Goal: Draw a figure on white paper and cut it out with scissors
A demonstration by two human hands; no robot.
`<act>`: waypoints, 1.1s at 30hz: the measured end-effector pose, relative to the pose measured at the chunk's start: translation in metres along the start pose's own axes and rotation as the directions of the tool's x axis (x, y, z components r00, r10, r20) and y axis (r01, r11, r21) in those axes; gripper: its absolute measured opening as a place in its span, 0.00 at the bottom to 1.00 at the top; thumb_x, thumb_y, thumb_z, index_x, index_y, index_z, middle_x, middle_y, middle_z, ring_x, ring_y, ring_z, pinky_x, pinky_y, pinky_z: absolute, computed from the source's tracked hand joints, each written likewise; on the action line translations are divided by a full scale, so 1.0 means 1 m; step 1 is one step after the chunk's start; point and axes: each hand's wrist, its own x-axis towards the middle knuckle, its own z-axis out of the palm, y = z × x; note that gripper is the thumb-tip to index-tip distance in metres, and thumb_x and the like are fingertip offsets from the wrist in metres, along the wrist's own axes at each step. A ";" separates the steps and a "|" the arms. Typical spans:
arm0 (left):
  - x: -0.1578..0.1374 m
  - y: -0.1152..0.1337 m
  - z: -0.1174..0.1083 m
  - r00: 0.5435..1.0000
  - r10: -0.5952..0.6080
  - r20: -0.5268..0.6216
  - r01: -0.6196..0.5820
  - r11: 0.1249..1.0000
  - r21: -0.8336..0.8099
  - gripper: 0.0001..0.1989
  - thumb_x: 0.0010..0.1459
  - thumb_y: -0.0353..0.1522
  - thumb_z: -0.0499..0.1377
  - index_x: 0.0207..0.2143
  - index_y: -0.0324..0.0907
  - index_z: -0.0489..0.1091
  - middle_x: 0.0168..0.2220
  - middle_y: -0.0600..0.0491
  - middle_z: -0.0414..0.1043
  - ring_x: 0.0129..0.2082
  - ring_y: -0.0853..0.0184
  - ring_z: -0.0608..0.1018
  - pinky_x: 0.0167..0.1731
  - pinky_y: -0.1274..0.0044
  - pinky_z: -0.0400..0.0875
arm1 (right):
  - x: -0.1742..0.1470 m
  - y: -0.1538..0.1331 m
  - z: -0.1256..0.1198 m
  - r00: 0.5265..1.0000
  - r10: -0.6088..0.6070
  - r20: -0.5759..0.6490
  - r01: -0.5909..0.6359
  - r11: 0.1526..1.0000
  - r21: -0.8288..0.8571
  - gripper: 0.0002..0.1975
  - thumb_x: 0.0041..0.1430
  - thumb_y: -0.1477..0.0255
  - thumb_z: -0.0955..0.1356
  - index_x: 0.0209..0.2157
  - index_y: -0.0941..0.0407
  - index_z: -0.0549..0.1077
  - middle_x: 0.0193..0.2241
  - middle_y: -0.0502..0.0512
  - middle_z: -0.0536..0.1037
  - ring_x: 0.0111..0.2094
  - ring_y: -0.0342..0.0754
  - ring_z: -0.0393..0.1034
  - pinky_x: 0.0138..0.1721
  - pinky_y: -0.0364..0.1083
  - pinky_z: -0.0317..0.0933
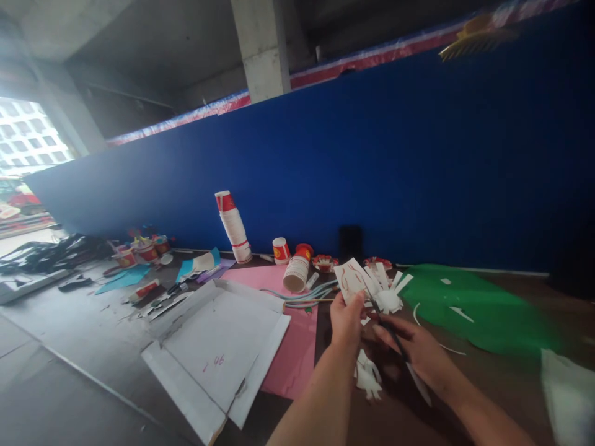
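My left hand [348, 319] is closed on a white paper piece [351, 280] marked with red-brown curved lines, pinching its lower edge. Close beside it, my right hand [416, 347] grips a long slim knife-like tool [395, 341], dark in the middle with a pale tapered rear end. The tool's front tip is at the paper's right edge; whether it touches cannot be made out. Behind the hands lies a white cut-paper piece with strips [389, 300]. Another cut white paper shape [369, 375] lies on the dark table below my left hand.
A shallow white cardboard tray [218, 347] lies on pink paper [297, 353] at the left. Behind it are a leaning stack of paper cups [233, 229] and a toppled cup stack [297, 272]. Green sheet [474, 310] lies right; a blue panel [372, 167] stands behind.
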 end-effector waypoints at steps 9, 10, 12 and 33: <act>-0.007 0.006 0.005 1.000 -0.018 -0.016 0.016 0.997 -0.073 0.23 0.37 0.41 0.74 0.32 0.37 0.74 0.20 0.58 0.66 0.18 0.76 0.62 0.20 0.81 0.57 | -0.006 -0.007 0.004 1.000 0.030 0.009 -0.030 0.999 0.016 0.32 0.32 0.46 0.80 0.35 0.55 0.87 0.30 0.61 0.86 0.37 0.62 0.81 0.36 0.51 0.74; -0.008 0.007 0.005 1.000 -0.019 -0.020 0.018 0.997 -0.080 0.23 0.37 0.41 0.74 0.32 0.37 0.74 0.21 0.58 0.67 0.19 0.76 0.63 0.21 0.81 0.57 | -0.006 -0.008 0.005 1.000 0.025 0.008 -0.025 1.000 0.009 0.32 0.32 0.45 0.80 0.35 0.55 0.87 0.30 0.61 0.86 0.37 0.63 0.81 0.36 0.51 0.75; -0.009 0.006 0.006 0.999 -0.019 -0.028 0.016 0.996 -0.086 0.21 0.38 0.39 0.74 0.32 0.37 0.74 0.21 0.58 0.67 0.19 0.76 0.64 0.22 0.80 0.58 | -0.008 -0.009 0.005 1.000 0.005 0.022 -0.005 1.000 -0.006 0.33 0.34 0.45 0.79 0.36 0.55 0.87 0.30 0.61 0.86 0.38 0.64 0.81 0.39 0.52 0.75; -0.017 0.008 0.008 0.995 -0.103 -0.006 0.100 0.976 -0.194 0.24 0.38 0.38 0.73 0.39 0.36 0.77 0.32 0.48 0.78 0.25 0.67 0.76 0.25 0.77 0.69 | -0.014 -0.007 0.008 1.000 0.023 -0.001 -0.023 1.000 0.018 0.28 0.42 0.51 0.79 0.40 0.57 0.86 0.28 0.57 0.83 0.30 0.54 0.77 0.28 0.45 0.71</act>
